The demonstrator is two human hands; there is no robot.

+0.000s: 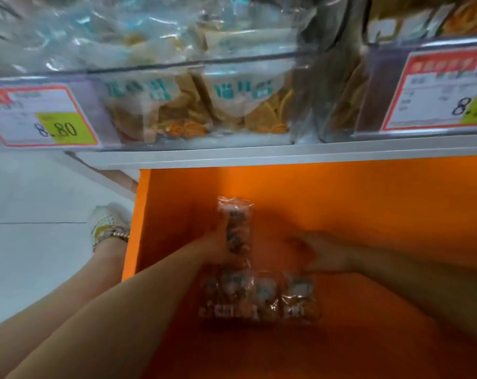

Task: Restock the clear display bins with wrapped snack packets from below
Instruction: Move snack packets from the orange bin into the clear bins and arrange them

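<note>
My left hand [218,243] is closed around an upright clear-wrapped snack packet [235,222] over the orange drawer [341,203] below the shelf. Nearer to me, several more wrapped packets [259,296] lie in a row in the drawer. My right hand [322,253] hovers just behind the rightmost packet, fingers curled and blurred, with nothing visibly in it. Above, a clear display bin [193,105] holds packets of pale chips with teal lettering. A second clear bin [395,64] stands to its right.
Price tags [40,119] reading 8.80 hang on the bin fronts, another tag [445,88] at the right. A white shelf edge [286,154] runs above the drawer. My leg and a shoe [108,225] rest on the pale floor left of the drawer.
</note>
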